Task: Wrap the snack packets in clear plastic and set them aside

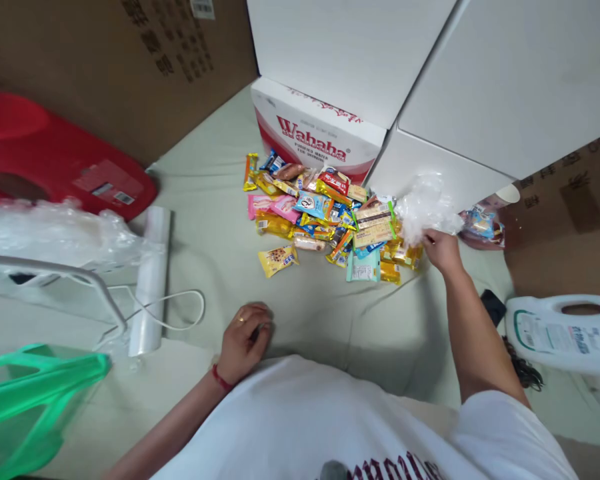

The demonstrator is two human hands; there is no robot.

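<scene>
- Snack wrappers (313, 205): glossy, crinkled plastic.
- Bag (427, 203), right of them: thin, shiny, crumpled plastic.
- Carton (315, 140), far: smooth printed card.
- Box (90, 73), far left: matt cardboard.
- Jug (55, 147), left: smooth hard plastic.
- Roll (153, 287), left: glossy plastic film.
- Shirt (300, 413), near: matt cloth.

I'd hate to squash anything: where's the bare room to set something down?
Bare: between the snacks, left hand and right arm; also between the far end of the white roll and snacks. Crowded: in front of the box, and by the plastic bag at the right hand.
</scene>
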